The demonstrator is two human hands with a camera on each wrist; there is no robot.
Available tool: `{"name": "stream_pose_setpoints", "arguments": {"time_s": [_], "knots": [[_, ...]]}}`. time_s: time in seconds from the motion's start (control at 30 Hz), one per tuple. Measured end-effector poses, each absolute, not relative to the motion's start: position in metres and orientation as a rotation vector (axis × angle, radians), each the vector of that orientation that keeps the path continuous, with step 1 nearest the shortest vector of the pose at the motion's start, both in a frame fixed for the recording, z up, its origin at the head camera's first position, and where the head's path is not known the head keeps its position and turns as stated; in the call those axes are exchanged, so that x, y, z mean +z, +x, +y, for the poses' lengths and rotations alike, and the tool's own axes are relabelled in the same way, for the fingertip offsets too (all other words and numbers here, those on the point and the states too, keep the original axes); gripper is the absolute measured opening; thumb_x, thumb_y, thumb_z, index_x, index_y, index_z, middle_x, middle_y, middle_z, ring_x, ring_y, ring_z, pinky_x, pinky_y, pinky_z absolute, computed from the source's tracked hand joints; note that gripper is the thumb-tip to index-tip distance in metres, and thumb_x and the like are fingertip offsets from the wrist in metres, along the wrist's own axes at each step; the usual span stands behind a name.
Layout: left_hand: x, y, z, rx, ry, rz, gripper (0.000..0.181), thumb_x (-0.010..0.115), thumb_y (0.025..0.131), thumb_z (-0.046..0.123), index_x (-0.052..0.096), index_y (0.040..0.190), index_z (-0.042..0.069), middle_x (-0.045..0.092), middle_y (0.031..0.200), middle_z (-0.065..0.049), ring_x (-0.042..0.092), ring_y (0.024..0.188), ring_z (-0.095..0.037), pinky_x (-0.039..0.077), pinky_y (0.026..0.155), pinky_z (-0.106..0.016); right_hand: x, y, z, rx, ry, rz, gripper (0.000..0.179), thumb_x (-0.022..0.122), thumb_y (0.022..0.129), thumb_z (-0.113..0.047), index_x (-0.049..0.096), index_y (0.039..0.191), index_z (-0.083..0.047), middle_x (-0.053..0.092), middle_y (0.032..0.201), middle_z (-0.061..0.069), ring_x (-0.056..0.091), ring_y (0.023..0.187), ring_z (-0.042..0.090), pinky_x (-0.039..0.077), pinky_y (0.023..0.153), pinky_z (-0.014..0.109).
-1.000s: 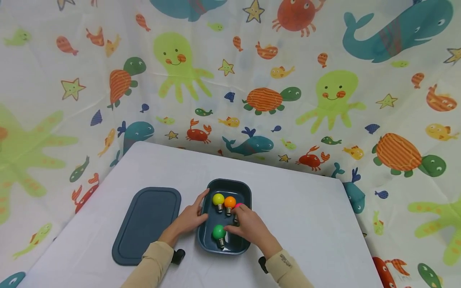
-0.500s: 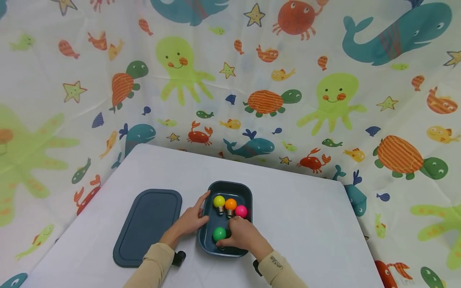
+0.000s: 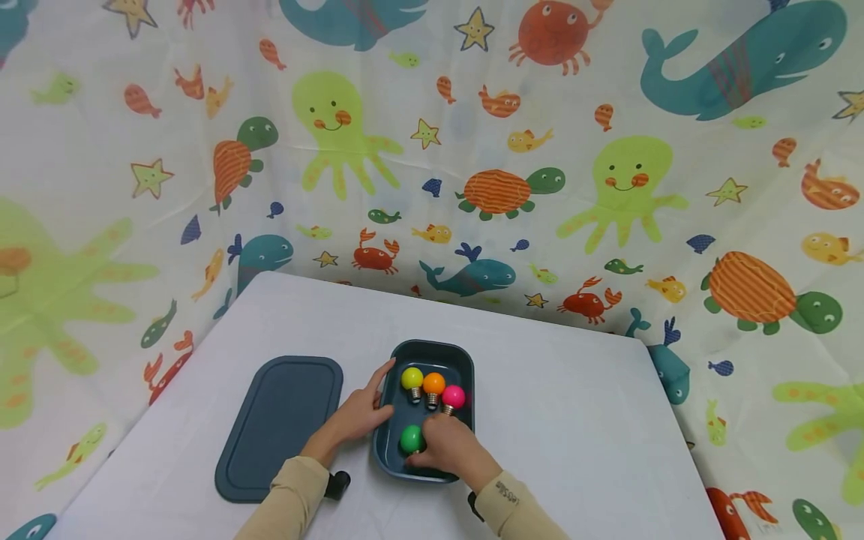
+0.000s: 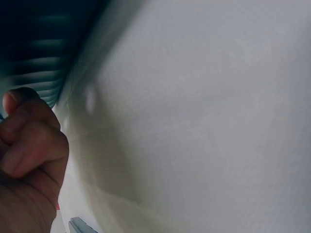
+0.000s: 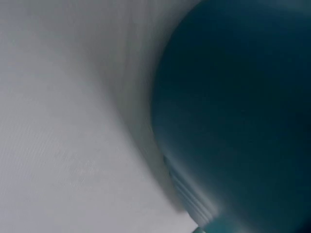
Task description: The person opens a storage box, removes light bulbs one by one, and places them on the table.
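In the head view, a dark blue plastic box (image 3: pixel 393 463) holds several small coloured light bulbs. A yellow bulb (image 3: pixel 412 378), an orange bulb (image 3: pixel 434 384) and a pink bulb (image 3: pixel 454 397) lie side by side toward its far end. My right hand (image 3: pixel 454 448) reaches into the near end and pinches a green bulb (image 3: pixel 411 439) low down, hiding its metal base. My left hand (image 3: pixel 355 417) holds the box by its left side, thumb and index finger at the rim. Curled fingers (image 4: pixel 36 141) show against the box's ribbed outer wall (image 4: pixel 39 58) in the left wrist view.
A flat dark blue lid (image 3: pixel 280 427) lies on the white-covered table (image 3: pixel 560 420) left of the box. Behind the table hangs a curtain (image 3: pixel 445 112) printed with sea animals. The right wrist view is mostly the box's outer wall (image 5: pixel 233 116).
My right hand has moved from the pink bulb down toward the near end of the box and closed at the green bulb. The pink bulb is uncovered. My left hand keeps its place.
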State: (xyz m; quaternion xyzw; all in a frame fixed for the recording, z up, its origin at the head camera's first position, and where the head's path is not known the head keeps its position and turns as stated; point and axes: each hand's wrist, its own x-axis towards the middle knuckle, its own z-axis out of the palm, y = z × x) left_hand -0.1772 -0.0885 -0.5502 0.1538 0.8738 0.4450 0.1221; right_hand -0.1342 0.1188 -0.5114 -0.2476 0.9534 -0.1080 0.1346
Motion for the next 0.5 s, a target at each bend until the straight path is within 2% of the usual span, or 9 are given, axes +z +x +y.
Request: {"name": "stream_pose_setpoints", "arguments": {"time_s": [0.27,0.5], "knots": [[-0.548,-0.177,-0.088,1.307,0.446,2.54,0.081,0.056,0.087,0.018,0.015,0.157,0.027,0.043,0.059,0.004,0.036,0.048,-0.009,0.029,0.051,-0.025,-0.515,-0.138,0.118,-0.447,-0.671,2.755,0.034,0.078,0.077,-0.036,0.063,0.08,-0.006,0.051,0.062,-0.005,0.049,0.057,0.008,0.047,0.061,0.02],[-0.547,-0.176,-0.087,1.302,0.424,2.544,0.08,0.057,0.089,0.017,0.016,0.157,0.025,0.046,0.06,0.002,0.04,0.049,-0.011,0.032,0.052,-0.025,-0.492,-0.146,0.133,-0.691,-0.618,2.827,0.034,0.077,0.08,-0.035,0.062,0.087,-0.005,0.051,0.065,-0.004,0.049,0.058,0.009,0.046,0.058,0.019]]}}
